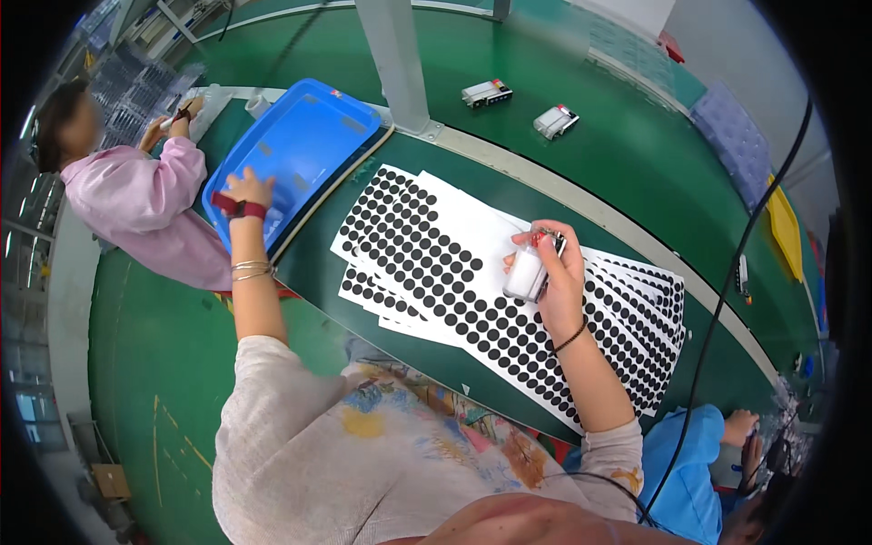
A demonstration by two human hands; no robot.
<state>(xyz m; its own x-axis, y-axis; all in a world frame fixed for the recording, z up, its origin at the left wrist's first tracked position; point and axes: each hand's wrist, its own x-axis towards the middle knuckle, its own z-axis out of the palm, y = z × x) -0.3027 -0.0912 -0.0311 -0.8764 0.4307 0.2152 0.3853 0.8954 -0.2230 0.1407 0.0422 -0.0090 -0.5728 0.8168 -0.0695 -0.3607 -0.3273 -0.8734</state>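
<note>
My left hand (250, 191) is over the near left end of a blue plastic tray (304, 136), its fingers spread with nothing visibly gripped. A pale, see-through item (273, 218) lies in the tray beside it, too blurred to name. In my right hand (559, 272) is a small white boxy device (525, 275) with a black edge and red parts at its top, held above the sheets. Beneath it, overlapping white sheets of black round stickers (454, 263) fan out over the green table; part of the top sheet is bare white.
Two similar white devices (488, 93) (556, 121) lie on the green surface beyond the pale rail (545, 177). A metal post (395, 64) stands behind the tray. A black cable (740, 263) hangs at right. Co-workers sit at left, in pink (136, 200), and lower right, in blue (686, 463).
</note>
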